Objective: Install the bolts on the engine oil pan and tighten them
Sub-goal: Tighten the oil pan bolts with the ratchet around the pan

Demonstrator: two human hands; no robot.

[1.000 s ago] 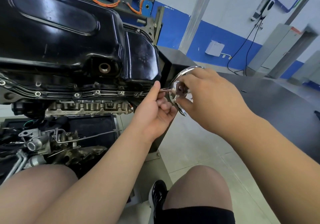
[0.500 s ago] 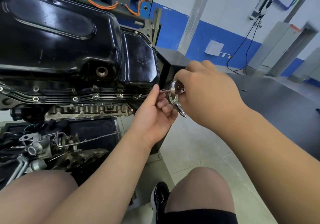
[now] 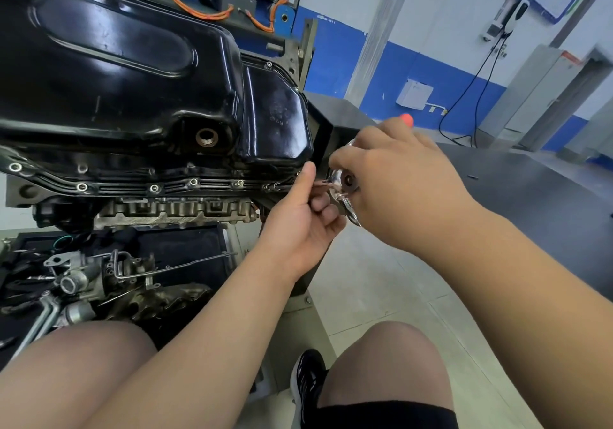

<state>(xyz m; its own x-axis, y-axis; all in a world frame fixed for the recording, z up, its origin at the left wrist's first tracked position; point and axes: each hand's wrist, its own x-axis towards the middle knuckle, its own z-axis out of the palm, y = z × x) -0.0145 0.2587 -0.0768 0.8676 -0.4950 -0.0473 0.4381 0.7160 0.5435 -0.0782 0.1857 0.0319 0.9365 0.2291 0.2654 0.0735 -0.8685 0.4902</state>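
Since the earlier frame the right hand [image 3: 398, 180] has swung its ratchet wrench [image 3: 345, 185] round, so an orange handle tip [image 3: 406, 118] now shows above the knuckles. The fist is closed round the chrome wrench. The left hand [image 3: 305, 219] pinches the thin extension bar [image 3: 320, 182] between thumb and curled fingers, steadying it toward the bolt [image 3: 277, 186] at the right end of the flange. The black oil pan [image 3: 132, 80] sits upside-up on the engine block [image 3: 172, 211], with more bolts [image 3: 154, 188] seated along its near flange and an open drain hole [image 3: 207, 137].
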